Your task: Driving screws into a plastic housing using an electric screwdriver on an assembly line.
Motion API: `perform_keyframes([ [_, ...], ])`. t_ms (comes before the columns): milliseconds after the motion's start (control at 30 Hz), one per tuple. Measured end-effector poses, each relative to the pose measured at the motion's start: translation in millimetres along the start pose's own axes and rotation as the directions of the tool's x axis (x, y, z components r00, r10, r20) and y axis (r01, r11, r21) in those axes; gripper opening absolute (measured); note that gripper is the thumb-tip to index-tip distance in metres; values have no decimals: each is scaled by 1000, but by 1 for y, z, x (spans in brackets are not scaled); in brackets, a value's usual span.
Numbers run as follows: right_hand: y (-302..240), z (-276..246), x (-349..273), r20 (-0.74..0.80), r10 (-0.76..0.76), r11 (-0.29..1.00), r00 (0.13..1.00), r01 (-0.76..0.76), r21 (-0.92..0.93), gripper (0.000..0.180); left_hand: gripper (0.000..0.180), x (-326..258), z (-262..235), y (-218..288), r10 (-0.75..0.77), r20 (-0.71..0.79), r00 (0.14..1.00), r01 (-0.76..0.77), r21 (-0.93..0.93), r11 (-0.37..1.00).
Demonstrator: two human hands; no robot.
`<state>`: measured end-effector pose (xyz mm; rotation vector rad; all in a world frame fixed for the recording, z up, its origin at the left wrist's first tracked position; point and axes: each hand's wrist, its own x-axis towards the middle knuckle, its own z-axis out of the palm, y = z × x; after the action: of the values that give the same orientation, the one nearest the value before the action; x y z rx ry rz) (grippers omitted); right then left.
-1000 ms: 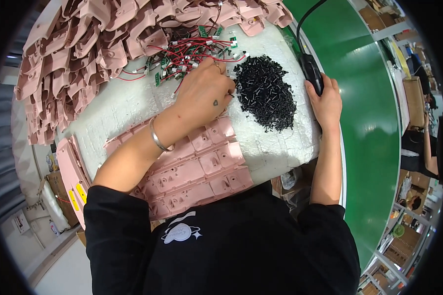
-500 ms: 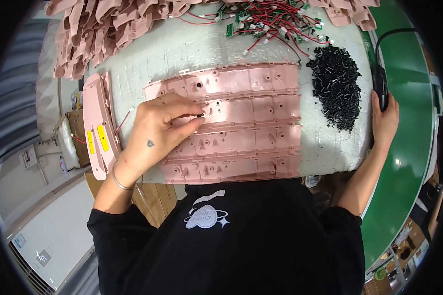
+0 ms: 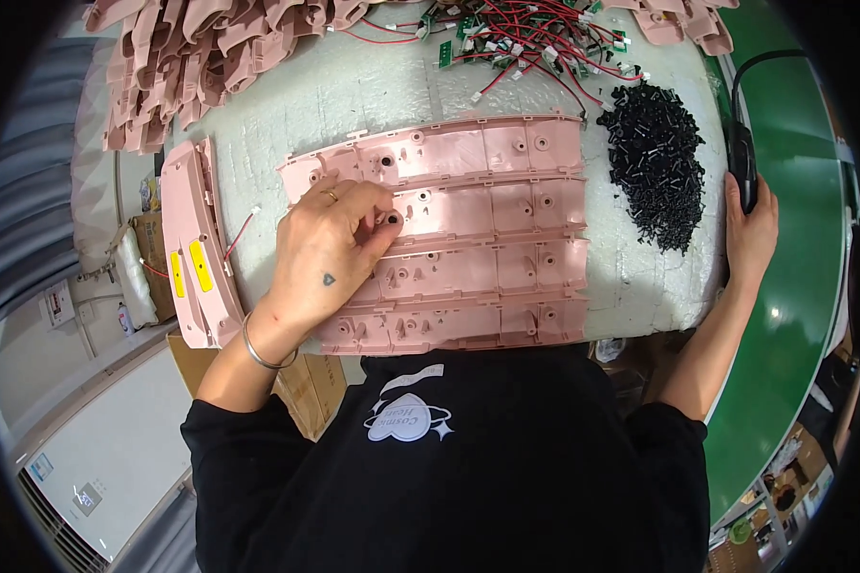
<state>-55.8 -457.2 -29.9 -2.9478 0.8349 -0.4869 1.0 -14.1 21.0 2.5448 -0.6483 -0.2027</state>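
Several pink plastic housing panels lie side by side in front of me, their ribbed insides up. Over the second panel (image 3: 468, 216) from the far side, my left hand (image 3: 327, 250) is closed in a pinch. Between its fingertips is a small black cylindrical part (image 3: 393, 220), right at one of the panel's posts. A similar black part sits on a post of the farthest panel (image 3: 449, 155). Off to the right, my right hand (image 3: 753, 232) is wrapped round a black corded tool (image 3: 741, 158), like an electric screwdriver, beside the work surface.
A heap of small black parts (image 3: 655, 167) lies right of the panels. Green circuit boards with red wires (image 3: 535, 43) are piled at the back. Pink shells (image 3: 210, 53) are stacked far left. Two pink pieces with yellow strips (image 3: 199, 265) lie left. A green surface (image 3: 774, 315) runs along the right.
My left hand has shifted slightly right and its wrist has turned; the black part is still at its fingertips. My right hand keeps the corded tool, nearly unmoved.
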Motion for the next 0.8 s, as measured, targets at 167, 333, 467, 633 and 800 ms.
perform_keyframes([
  [167,-4,3,-2,-67,-94,992,993,99,78,49,13,11,-14,12,74,78,994,-70,-48,996],
  [333,-16,-3,-6,-22,-3,997,1000,4,72,50,8,68,-2,50,371,-38,928,-373,-97,923],
  [467,-17,-9,-5,-18,26,997,1000,-25,71,50,17,129,44,72,631,-113,768,-640,-95,762],
  [633,-18,-11,-6,-1,45,997,999,-45,70,51,17,155,70,86,524,10,852,-519,152,841],
  [800,-17,-9,-8,15,59,994,998,-60,90,51,14,156,74,83,503,43,863,-505,115,856],
])
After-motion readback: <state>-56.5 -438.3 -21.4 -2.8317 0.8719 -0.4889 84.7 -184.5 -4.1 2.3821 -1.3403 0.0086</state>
